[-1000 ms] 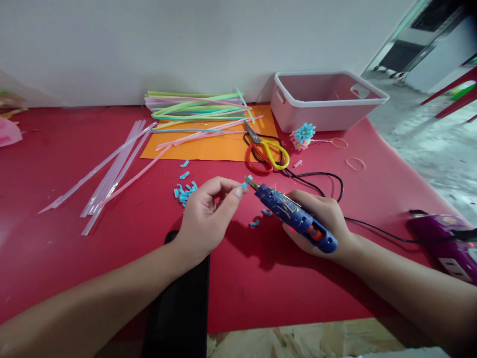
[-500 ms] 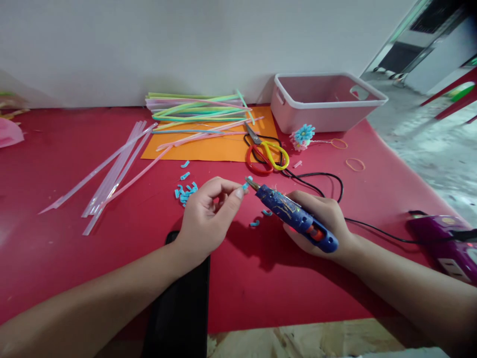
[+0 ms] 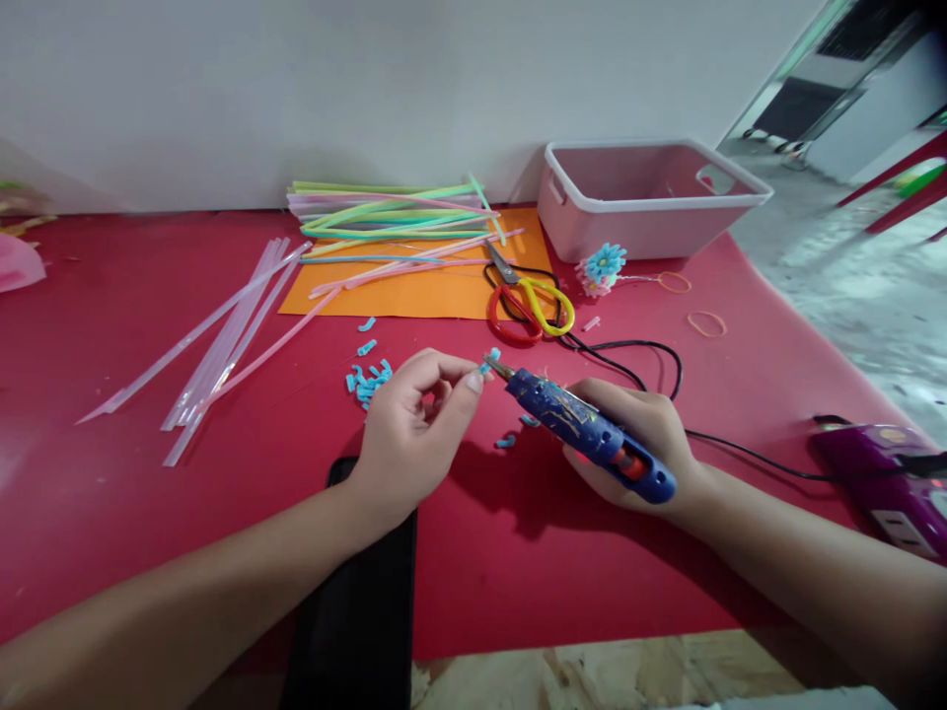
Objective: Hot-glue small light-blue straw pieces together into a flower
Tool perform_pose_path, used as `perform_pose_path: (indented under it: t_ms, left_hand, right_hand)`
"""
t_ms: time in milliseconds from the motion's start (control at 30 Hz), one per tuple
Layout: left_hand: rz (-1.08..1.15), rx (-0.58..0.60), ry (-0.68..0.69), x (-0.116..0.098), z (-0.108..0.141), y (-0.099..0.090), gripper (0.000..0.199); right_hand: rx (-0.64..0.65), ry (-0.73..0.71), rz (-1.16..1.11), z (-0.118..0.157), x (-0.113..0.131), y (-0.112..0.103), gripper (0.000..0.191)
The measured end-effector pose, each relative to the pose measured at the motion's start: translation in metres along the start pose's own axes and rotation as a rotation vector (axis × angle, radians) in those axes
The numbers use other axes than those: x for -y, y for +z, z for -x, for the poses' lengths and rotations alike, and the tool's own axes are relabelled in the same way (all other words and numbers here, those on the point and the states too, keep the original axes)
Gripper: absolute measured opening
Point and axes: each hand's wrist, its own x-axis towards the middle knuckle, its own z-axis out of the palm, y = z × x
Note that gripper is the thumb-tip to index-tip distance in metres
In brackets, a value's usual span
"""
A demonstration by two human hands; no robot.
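Observation:
Between thumb and forefinger my left hand point(image 3: 418, 429) pinches a small blue piece point(image 3: 493, 356). My right hand point(image 3: 636, 439) is wrapped round a dark blue glue gun point(image 3: 577, 422), whose metal tip meets or nearly meets the blue piece. Several cut blue pieces point(image 3: 368, 383) lie in a pile left of my left hand, with two more above it. Below the gun's nozzle are a curled blue piece point(image 3: 506, 442) and another partly hidden one. Scissors point(image 3: 544, 308) with red and yellow handles lie beyond the gun.
Coloured strips point(image 3: 392, 212) rest on an orange sheet point(image 3: 370, 303); clear pinkish strips point(image 3: 237, 330) lie left. A pink basket point(image 3: 651, 229) stands behind a small flower point(image 3: 605, 262). A black cord runs right to a purple power strip point(image 3: 880, 473). A black object point(image 3: 362, 611) lies under my left wrist.
Both hands hold nearly the same place. The glue gun's tip has shifted very slightly left against the blue piece.

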Motion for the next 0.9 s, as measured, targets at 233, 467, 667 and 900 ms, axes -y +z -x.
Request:
perform_pose_path:
  t_ms: [233, 467, 667, 900]
  left_hand:
    - [-0.016, 0.018, 0.053, -0.0005, 0.0014, 0.0000, 0.017]
    - [-0.050, -0.004, 0.101, 0.0007, 0.0021, 0.0000, 0.016]
    - [-0.050, 0.003, 0.140, 0.0024, 0.0004, -0.0003, 0.014]
    - [-0.028, 0.023, 0.112, 0.0031, 0.0013, -0.0006, 0.014]
  right_hand:
    - [-0.015, 0.032, 0.001, 0.0002, 0.0010, -0.0003, 0.022]
    - [-0.017, 0.042, -0.010, 0.0002, 0.0021, 0.0001, 0.020]
    - [-0.031, 0.029, -0.006, -0.0006, 0.0018, 0.0001, 0.019]
    - [-0.028, 0.024, -0.015, -0.0013, 0.0020, -0.0002, 0.019]
